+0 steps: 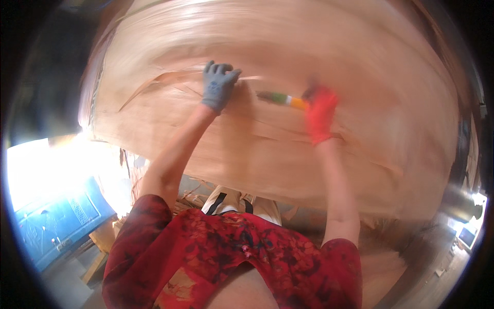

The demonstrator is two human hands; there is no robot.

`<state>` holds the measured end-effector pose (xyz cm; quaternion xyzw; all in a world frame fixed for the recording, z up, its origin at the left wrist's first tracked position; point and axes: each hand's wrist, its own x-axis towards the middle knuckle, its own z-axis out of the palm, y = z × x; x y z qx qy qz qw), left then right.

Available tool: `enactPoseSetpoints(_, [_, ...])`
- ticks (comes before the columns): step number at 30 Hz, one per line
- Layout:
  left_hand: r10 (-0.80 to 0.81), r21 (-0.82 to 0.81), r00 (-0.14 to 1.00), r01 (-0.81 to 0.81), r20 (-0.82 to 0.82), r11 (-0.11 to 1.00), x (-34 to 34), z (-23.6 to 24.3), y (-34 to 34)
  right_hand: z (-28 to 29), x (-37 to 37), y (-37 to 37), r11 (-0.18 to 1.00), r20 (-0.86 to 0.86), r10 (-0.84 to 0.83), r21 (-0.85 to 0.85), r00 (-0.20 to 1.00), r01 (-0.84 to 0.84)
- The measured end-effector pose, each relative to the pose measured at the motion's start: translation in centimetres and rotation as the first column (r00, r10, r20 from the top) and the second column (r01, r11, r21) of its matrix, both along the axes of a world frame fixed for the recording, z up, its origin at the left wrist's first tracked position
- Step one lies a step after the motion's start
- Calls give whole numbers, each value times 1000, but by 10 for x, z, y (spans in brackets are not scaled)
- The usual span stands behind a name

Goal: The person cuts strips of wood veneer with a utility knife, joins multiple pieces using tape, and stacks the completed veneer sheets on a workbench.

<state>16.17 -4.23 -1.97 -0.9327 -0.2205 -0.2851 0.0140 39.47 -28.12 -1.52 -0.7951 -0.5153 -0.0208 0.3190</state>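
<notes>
Plainly, a blue box-like object (64,221) is seen at eight o'clock; a dark-tipped, green-and-yellow tool (281,98) is held by the right grip (320,110) at one, over torn tan sheeting (309,175); the left grip's (219,85) hold cannot be told.

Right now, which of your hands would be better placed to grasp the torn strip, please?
The left hand, probably: it is next to the torn strip, whereas the right hand, farther off, holds a green and yellow tool.

Broad tan wood-like sheet (309,172), creased and split, with a torn strip (154,85) lifting at left; blurred green-and-orange tool (280,98) over it, nearly level, dark tip leftward.
</notes>
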Motion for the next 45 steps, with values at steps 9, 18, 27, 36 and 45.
enactPoseSetpoints(9, [30, -76, 999, -33, -39, 997, -147, 65, -51, 15, 28, -168, 937, 110, -252, -220, 961, 271])
enactPoseSetpoints(18, [128, -146, 986, -143, -105, 979, -215, 42, -76, 22, -38, -270, 888, 109, -56, -448, 993, 99])
enactPoseSetpoints(27, [64, -177, 993, -81, -101, 981, -189, 36, -58, -23, 58, -156, 954, 29, -285, -83, 958, 286])
enactPoseSetpoints(36, [97, -21, 979, -102, -177, 995, -172, 17, -13, -25, 80, -148, 838, -602, -408, 52, 686, 543])
enactPoseSetpoints(45, [168, -130, 950, -207, -263, 970, -187, -5, 62, -9, 131, -469, 228, 885, 134, -465, 446, 855])
